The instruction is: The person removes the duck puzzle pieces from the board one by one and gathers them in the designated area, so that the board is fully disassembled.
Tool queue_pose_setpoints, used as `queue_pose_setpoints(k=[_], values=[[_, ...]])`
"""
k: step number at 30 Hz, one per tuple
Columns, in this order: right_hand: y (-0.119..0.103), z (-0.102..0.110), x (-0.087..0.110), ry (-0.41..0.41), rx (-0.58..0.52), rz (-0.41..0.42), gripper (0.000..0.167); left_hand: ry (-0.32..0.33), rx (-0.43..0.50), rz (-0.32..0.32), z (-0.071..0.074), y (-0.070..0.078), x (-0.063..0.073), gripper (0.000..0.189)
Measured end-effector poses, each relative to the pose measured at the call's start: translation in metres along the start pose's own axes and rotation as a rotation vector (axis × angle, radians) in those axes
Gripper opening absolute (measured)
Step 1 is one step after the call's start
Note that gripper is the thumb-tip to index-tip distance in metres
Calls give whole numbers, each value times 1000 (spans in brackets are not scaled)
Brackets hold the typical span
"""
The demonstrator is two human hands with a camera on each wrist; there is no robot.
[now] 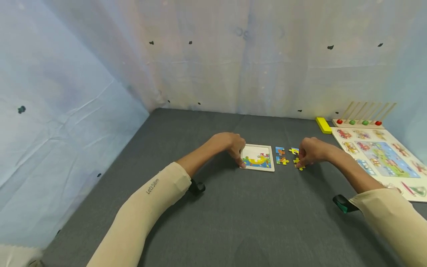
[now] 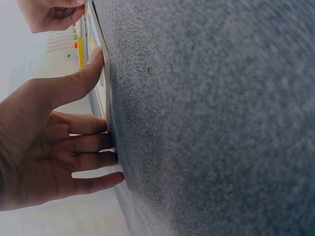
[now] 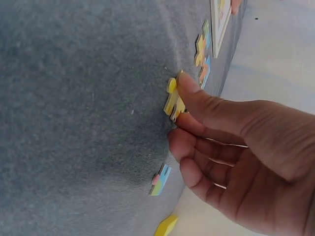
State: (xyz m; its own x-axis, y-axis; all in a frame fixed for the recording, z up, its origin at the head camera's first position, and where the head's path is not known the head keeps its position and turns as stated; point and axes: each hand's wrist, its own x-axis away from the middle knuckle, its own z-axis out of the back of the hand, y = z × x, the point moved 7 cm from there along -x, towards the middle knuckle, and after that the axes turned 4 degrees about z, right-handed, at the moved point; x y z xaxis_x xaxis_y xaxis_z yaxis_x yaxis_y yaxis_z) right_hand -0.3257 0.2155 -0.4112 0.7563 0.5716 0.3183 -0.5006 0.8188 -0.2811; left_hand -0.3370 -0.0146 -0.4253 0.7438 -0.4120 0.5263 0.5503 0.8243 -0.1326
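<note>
A square wooden puzzle tray (image 1: 257, 171) lies on the dark table, its lower part filled with a colourful picture. My left hand (image 1: 236, 148) grips its left edge, the thumb on the near corner and the index finger farther along. In the left wrist view the other fingers (image 2: 93, 184) spread beside the tray. To the tray's right, my right hand (image 1: 311, 152) pinches a yellow jigsaw piece (image 3: 171, 101) between thumb and fingers, low at the table. Loose pieces lie nearby: a blue-and-orange one (image 1: 280, 150), a yellow-knobbed one (image 1: 282, 160) and another (image 1: 294, 151) partly behind the hand.
At the right lies a large picture board (image 1: 363, 135) with animal and vehicle pieces. Behind it stands a wooden peg rack (image 1: 358, 125) with red and green beads, beside a yellow block (image 1: 323, 125). Pale sheeting (image 1: 213, 74) rises behind the table.
</note>
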Motion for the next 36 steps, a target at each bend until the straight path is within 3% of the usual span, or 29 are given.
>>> queue_pose_setpoints(k=[6, 12, 17, 23, 31, 36], values=[[-6, 5, -2, -2, 42, -22, 27, -3, 3, 0, 0, 0, 0, 66], [-40, 16, -8, 74, 81, 105, 20, -2, -4, 5, 1, 0, 0, 68], [-67, 19, -18, 69, 66, 165, 17, 13, -23, 8, 0, -2, -2, 70], [-82, 20, -33, 80, 66, 159, 20, 43, -4, 0, 2, -3, 0, 63], [-86, 2, -53, -21, 67, 85, 25, 52, 17, -8, 3, -2, 2, 57], [-87, -5, -58, -33, 85, 62, 23, 51, 14, -3, 2, 0, 1, 56]])
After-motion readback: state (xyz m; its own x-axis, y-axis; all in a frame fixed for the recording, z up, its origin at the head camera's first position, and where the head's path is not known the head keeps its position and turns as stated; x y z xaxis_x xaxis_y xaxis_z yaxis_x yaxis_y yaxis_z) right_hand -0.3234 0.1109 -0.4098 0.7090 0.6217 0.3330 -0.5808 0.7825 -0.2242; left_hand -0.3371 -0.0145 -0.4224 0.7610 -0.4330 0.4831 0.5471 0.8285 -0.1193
